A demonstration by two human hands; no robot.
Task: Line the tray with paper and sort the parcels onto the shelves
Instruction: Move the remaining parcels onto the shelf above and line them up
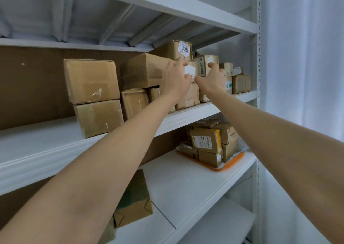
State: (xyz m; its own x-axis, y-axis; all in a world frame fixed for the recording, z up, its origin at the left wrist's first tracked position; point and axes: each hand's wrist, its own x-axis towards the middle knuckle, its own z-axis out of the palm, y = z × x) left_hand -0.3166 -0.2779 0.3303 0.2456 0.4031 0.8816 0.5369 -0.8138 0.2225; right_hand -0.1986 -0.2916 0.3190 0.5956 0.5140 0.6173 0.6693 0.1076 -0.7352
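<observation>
Both my arms reach up to the middle shelf (pixel 188 116). My left hand (pixel 176 80) and my right hand (pixel 212 79) hold a small cardboard parcel with a white label (pixel 190 70) from either side, in a row of brown parcels. It rests on a lower parcel (pixel 188 96), under a box marked 3006 (pixel 174 49). On the shelf below, an orange tray (pixel 232 162) lined with white paper carries several small parcels (pixel 206 138).
Two stacked big boxes (pixel 93 96) stand at the shelf's left, a wide box (pixel 143 70) beside them. More small parcels (pixel 240 83) sit at the right end. A taped box (pixel 134 202) stands on the lower left. A white curtain (pixel 301 57) hangs on the right.
</observation>
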